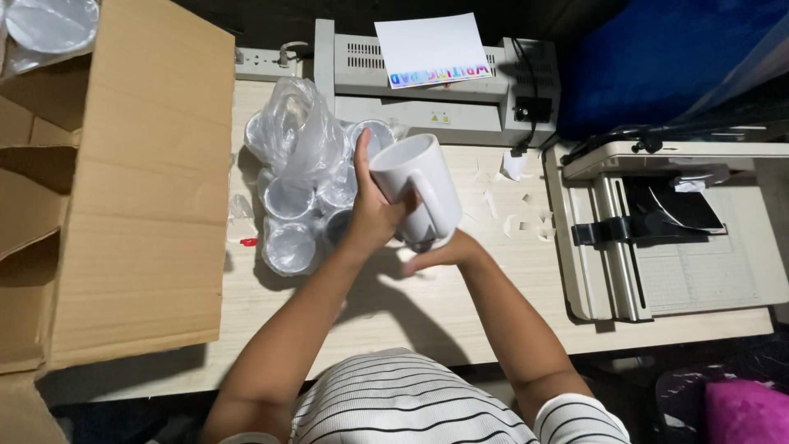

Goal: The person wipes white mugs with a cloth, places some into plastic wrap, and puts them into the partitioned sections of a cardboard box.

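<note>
A plain white mug (pixel 408 175) is held up over the light wooden table (pixel 460 304), tilted with its mouth toward the upper left and its handle facing right. My left hand (pixel 371 212) wraps the mug's left side, thumb pointing up along it. My right hand (pixel 436 251) supports the mug from underneath, at its base, mostly hidden by the mug. Just left of the hands, several more white mugs (pixel 289 247) stand on the table, wrapped in clear plastic bags (pixel 300 136).
A large open cardboard box (pixel 140 181) fills the left side. At the back stands a grey laminator (pixel 436 103) with a white sheet (pixel 431 49) on it. A paper trimmer (pixel 674 238) sits at right. Paper scraps (pixel 526 218) lie between them.
</note>
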